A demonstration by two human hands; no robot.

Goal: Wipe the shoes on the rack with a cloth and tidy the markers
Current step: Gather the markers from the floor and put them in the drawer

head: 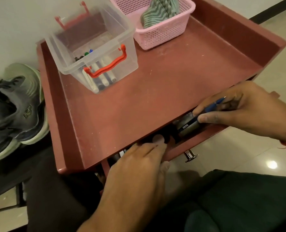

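Note:
A clear plastic box [95, 47] with red handles stands on the red cabinet top [155, 91] and holds several markers [103, 76]. My right hand [249, 113] grips a blue marker [214, 105] over the open drawer [189, 131] at the cabinet's front right. My left hand [144, 161] reaches into the drawer's left part, its fingers curled down inside; what they hold is hidden. A striped green cloth [162, 12] lies in the pink basket [162, 30]. A grey and green sneaker [13, 111] sits at the left.
The cabinet top has raised edges on three sides. A metal drawer handle [191, 155] sticks out below the drawer front. Dark objects lie in the drawer near my right hand. Glossy tiled floor lies to the right, and my knees are at the bottom.

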